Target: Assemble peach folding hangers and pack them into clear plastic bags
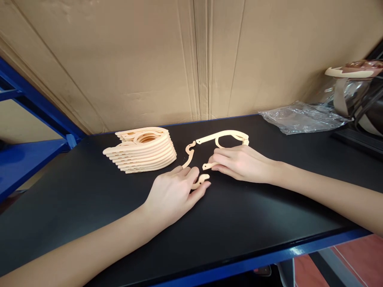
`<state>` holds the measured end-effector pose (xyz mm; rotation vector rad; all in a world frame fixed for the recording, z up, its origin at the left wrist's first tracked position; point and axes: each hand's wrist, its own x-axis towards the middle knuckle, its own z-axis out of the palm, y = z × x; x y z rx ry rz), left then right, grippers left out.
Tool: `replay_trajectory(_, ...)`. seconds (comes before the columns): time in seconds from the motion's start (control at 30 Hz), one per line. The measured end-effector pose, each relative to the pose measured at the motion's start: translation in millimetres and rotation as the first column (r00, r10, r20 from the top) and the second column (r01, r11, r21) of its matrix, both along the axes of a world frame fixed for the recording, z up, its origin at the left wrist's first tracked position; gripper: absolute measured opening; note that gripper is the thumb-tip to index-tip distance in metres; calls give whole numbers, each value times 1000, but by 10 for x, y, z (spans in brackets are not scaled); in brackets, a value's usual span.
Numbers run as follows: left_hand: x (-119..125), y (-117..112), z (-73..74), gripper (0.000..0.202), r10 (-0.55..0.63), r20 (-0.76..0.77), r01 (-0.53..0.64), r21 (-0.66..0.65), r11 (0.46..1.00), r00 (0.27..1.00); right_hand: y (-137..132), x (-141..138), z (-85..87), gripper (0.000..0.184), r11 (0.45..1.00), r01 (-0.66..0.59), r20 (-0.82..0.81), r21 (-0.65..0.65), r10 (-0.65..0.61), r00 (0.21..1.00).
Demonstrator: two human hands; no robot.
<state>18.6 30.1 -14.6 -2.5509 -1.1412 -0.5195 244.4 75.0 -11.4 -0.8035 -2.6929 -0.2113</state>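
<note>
Cream piece, curved: held between left hand's curled fingers and thumb. Bar, holed: pinched by right hand. Stack: on black table.

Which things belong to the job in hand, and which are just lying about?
Job in hand:
curved cream piece in the left hand
looped cream piece in the right hand
probably the stacked cream pieces

Seemingly lying about:
clear plastic wrapping
brown-and-cream item

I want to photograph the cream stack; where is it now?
In the head view, the stack sits left of centre on the black table, beyond the left hand and near the cardboard.
</note>
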Motion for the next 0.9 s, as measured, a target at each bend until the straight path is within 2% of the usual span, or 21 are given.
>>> replay_trajectory(0.1,-9,9,2,25,1,10,0,-56,998,1000,-5,4,-2,28,1000,-2,-9,-28,2,1000)
replay_trajectory(0.27,-14,54,10,27,45,81,-29,-188,982,996,25,9,-12,11,985,-43,-124,-166,22,992)
replay_trajectory(0.47,-9,68,10,28,55,137,-17,-267,964,989,37,23,-39,12,951,-131,-250,-280,60,966)
replay_trajectory(0.7,-11,57,35,23,58,167,3,-348,938,984,18,29,-68,15,944,-187,-308,-273,98,946)
replay_trajectory(0.9,-8,32,71,19,72,46,-51,-351,935,996,-20,9,-76,15,939,-195,-350,-283,88,933)
